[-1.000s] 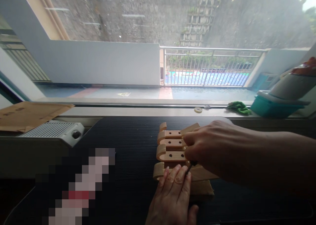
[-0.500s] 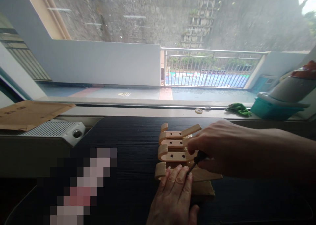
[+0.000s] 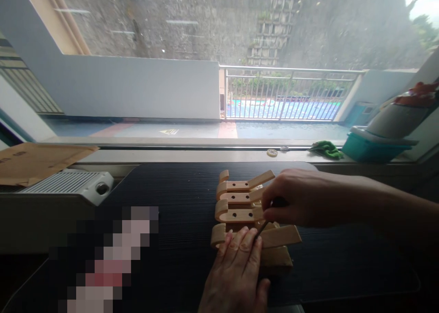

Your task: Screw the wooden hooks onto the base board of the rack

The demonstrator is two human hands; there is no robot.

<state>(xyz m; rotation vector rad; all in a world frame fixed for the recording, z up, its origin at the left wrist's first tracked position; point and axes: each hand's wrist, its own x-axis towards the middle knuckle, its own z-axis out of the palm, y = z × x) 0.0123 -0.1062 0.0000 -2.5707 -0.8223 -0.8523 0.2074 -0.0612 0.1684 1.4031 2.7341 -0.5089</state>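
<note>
Nearest, the left hand (image 3: 236, 272) lies over the nearest wooden hook (image 3: 281, 236), its fingers stretched straight and side by side, the thumb apart, pressing rather than gripping as far as can be judged; a block-like wooden piece (image 3: 279, 256) shows just on the near side. The screwdriver (image 3: 262, 228) slants down with its lower end beside the index fingertip; what it meets there is hidden. The right hand (image 3: 288, 198) has its fingers closed around the handle, and over the last second it has turned and drawn clear of the nearest hook, so that more of the shaft and the hook's whole sloping arm are now bare. That suggests the driver is being twisted or re-gripped with the tip kept in place, while the left hand has hardly shifted. Just beyond, three more hooks (image 3: 239, 215) stand in a row on the black bench (image 3: 181, 203), two dark spots, probably screws, visible in each. Farther off, the windowsill (image 3: 192, 155) carries a small tape roll (image 3: 272, 153), a green cloth (image 3: 327, 149) and a teal box (image 3: 373, 146); outside runs a railing (image 3: 291, 69).
</note>
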